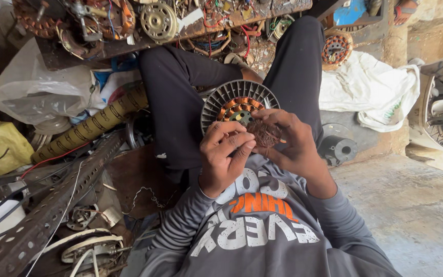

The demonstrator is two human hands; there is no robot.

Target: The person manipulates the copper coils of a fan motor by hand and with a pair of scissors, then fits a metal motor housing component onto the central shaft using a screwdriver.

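Item, in hand: round fan motor, grey ribbed rim, ring of copper windings about a greenish centre. It rests on the person's lap, between the black-trousered knees, tilted toward the camera.

Item, in hand: tangle of thin copper wire, reddish brown, lying against the lower right face of the motor.

Left hand: fingers curled, fingertips pressed on the lower edge of the motor beside the tangle; whether they pinch any wire cannot be told.

Right hand: fingers bent over the tangle, closed around it from the right and above.

Surroundings, left: clear plastic bag, crumpled, on top of the clutter; yellow sack below it; ribbed olive hose running diagonally; perforated metal bar slanting to the lower left corner.

Surroundings, top: wooden bench edge loaded with motor parts and red and blue wires; a round metal disc with holes among them.

Surroundings, right: white cloth sack, crumpled, small green marking at its lower edge; second copper-wound motor core just above it; small black motor on the concrete floor.
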